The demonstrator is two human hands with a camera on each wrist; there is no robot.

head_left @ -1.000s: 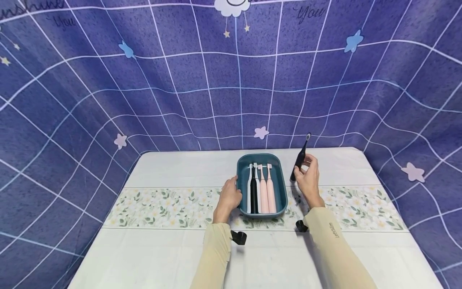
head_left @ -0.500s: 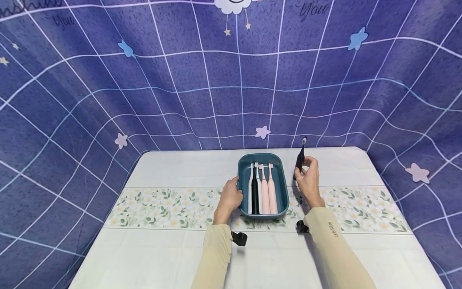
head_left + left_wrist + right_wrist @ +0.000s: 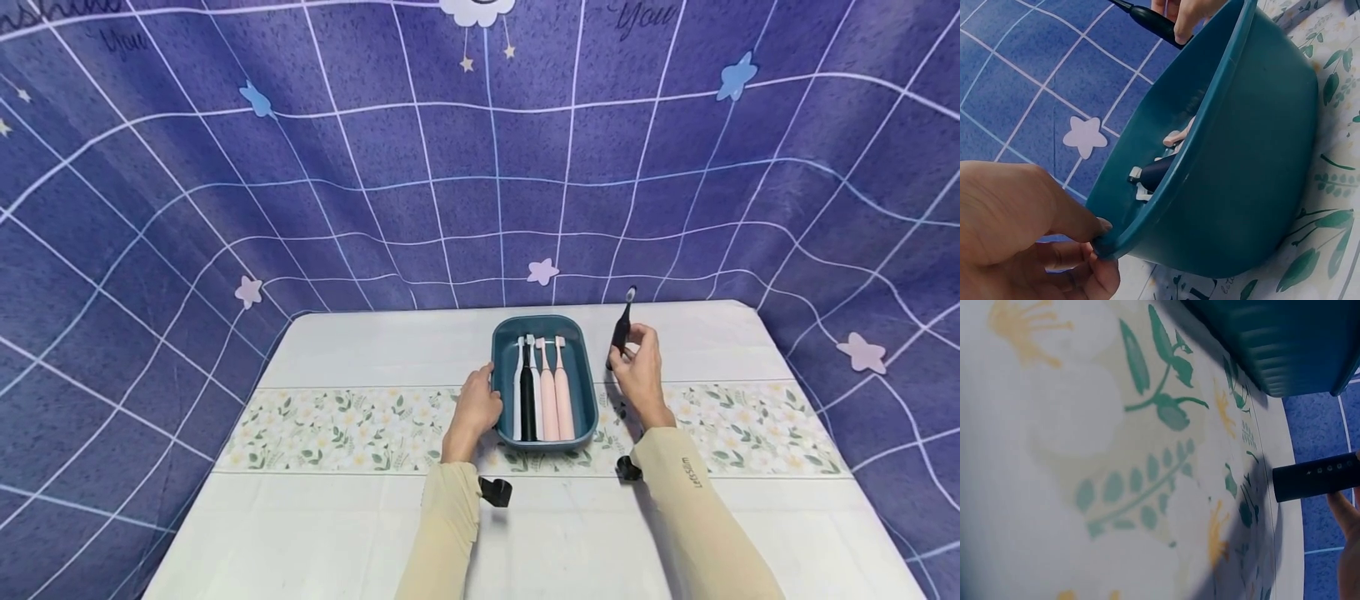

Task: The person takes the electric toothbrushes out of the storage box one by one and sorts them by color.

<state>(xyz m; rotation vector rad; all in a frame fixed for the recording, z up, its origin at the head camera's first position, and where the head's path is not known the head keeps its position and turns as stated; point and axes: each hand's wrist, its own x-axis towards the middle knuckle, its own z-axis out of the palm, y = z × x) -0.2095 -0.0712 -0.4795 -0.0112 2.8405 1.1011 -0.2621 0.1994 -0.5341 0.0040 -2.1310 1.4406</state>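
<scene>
A black electric toothbrush (image 3: 620, 331) is pinched by its handle in my right hand (image 3: 640, 371), brush head up, just right of a teal bin (image 3: 589, 392). The right wrist view shows the lower end of that toothbrush (image 3: 1313, 478) with a row of small marks. My left hand (image 3: 476, 408) grips the bin's left rim, thumb over the edge and fingers outside, as the left wrist view shows of the hand (image 3: 1029, 231). Inside the bin lie another black toothbrush (image 3: 528, 404), white toothbrushes (image 3: 517, 408) and two pink ones (image 3: 562, 404), heads toward the back.
The bin stands on a white tablecloth (image 3: 337, 525) with a floral band (image 3: 330, 429) across it. A purple-blue grid curtain (image 3: 420, 208) hangs behind the table and along both sides. Black wrist cameras (image 3: 496, 492) sit on both wrists.
The black toothbrush in my right hand has become more upright and its head sits slightly lower. My left hand has stayed on the bin's rim.
</scene>
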